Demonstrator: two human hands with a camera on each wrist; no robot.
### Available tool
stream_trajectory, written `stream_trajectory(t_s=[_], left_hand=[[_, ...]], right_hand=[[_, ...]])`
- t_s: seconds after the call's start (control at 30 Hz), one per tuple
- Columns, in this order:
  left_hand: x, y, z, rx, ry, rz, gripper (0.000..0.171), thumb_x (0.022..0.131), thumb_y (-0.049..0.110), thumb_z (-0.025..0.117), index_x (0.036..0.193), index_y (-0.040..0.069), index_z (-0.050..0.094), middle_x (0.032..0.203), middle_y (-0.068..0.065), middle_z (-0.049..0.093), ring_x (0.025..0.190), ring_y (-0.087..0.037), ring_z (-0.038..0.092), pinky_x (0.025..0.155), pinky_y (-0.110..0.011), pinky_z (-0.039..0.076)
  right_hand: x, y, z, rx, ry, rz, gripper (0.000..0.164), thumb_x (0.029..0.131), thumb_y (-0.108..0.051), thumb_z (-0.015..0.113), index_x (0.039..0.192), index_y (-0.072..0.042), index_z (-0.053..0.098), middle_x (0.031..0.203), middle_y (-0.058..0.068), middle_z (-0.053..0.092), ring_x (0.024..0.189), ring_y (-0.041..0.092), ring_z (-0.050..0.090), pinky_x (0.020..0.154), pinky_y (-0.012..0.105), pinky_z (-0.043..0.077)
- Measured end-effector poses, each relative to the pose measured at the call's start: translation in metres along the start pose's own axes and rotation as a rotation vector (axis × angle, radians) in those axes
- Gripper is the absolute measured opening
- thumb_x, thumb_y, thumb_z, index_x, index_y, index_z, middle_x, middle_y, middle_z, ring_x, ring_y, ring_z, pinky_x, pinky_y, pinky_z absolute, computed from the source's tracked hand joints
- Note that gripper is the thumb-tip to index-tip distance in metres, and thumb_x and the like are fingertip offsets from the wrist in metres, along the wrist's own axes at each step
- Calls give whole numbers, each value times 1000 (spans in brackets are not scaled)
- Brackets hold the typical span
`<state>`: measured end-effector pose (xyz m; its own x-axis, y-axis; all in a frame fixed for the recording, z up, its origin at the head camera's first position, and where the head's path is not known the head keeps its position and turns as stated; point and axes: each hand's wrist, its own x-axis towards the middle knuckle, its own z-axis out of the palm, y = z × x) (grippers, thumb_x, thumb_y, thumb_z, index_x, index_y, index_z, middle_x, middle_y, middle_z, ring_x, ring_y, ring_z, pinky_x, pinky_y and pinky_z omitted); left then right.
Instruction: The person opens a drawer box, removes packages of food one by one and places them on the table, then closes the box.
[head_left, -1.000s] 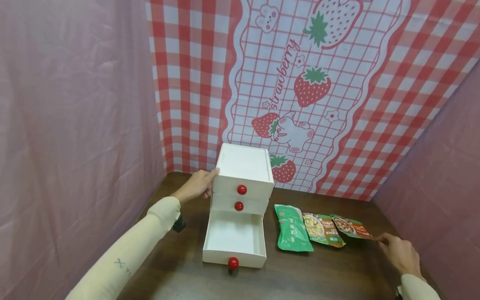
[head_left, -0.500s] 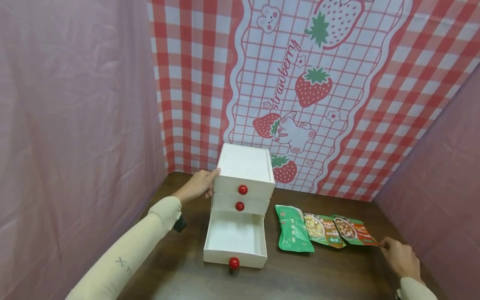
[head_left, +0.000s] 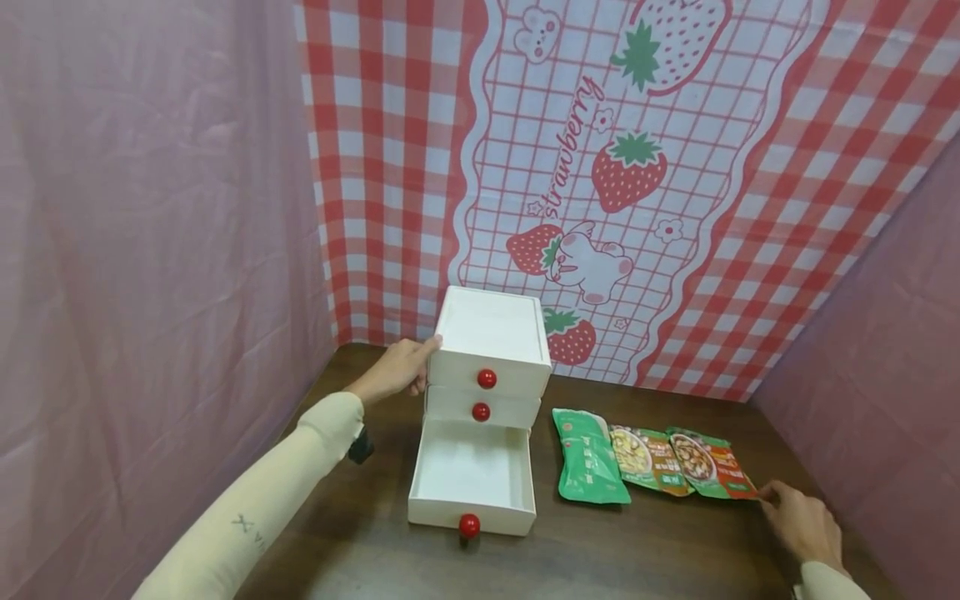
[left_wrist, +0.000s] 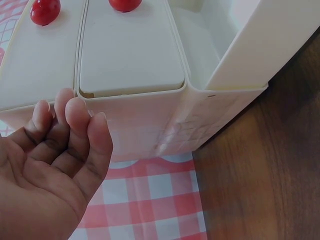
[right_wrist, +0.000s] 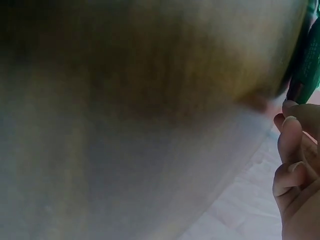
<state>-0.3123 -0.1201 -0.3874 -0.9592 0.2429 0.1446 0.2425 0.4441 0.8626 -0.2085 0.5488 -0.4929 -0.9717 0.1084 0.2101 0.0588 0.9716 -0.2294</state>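
Observation:
A small white drawer cabinet (head_left: 491, 325) with red knobs stands upright on the table, its bottom drawer (head_left: 471, 471) pulled out with nothing in it. Against the cabinet's left side rests my left hand (head_left: 399, 367), thumb at the top edge; in the left wrist view its fingers (left_wrist: 77, 117) are loosely bent beside the front edge. Far right, my right hand (head_left: 804, 525) pinches the lower right corner of a red-and-green food pouch (head_left: 708, 462) with a bowl printed on it. The right wrist view catches only the edge of that pouch (right_wrist: 307, 70) between thumb and finger.
Left of the held pouch lie a brown-and-green food pouch (head_left: 648, 462) and a plain green pouch (head_left: 588, 458), side by side on the dark wooden table (head_left: 600, 558). Pink cloth (head_left: 150, 250) hangs at both sides, and a checked strawberry cloth (head_left: 382, 167) behind.
The red-and-green pouch has come down from a slant to lie flatter next to the brown one, its corner still pinched by my right hand. My left hand stays on the cabinet.

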Motion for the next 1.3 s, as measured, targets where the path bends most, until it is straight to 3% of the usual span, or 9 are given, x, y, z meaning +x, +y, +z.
stream_trajectory(t_s=[0.2,0.43,0.6,0.77,1.0,1.3], left_hand=[[0,1,1,-6,-5,12,77,106,59,43,61,-1,63,58,-10,63,49,-18,58,56,-41,55],[-1,1,0,-7,3,9,77,105,59,43,62,-1,64,59,-10,63,50,-18,58,52,-32,51],[-1,3,1,-13,0,3,77,106,59,43,62,-1,63,59,-11,62,50,-18,58,51,-31,51],[-2,2,1,-13,5,-2,76,106,58,43,63,-1,63,58,-10,62,50,-17,58,54,-37,54],[-1,2,2,-8,-4,-11,74,106,59,44,62,1,62,59,-10,62,50,-17,58,51,-30,51],[-3,3,0,2,2,-11,75,106,59,42,63,2,62,59,-10,62,50,-17,58,54,-36,54]], right_hand=[[-2,0,0,-2,-90,42,20,95,-21,68,110,-7,70,115,36,64,79,53,64,54,54,48],[0,-3,-3,-2,-84,39,22,93,-13,63,112,-4,70,118,35,63,82,53,64,55,54,48],[0,-3,-4,-6,-100,62,26,93,-15,60,115,-4,69,119,36,62,83,55,64,56,55,48],[0,-3,-1,-5,-41,76,26,99,-24,59,112,-4,69,112,34,65,75,50,64,53,54,47],[0,-10,1,9,67,70,23,98,-23,59,102,-4,71,98,26,67,71,46,63,51,55,46],[6,-31,1,30,143,6,20,96,-21,65,100,-3,73,96,25,68,78,51,64,53,59,47]])
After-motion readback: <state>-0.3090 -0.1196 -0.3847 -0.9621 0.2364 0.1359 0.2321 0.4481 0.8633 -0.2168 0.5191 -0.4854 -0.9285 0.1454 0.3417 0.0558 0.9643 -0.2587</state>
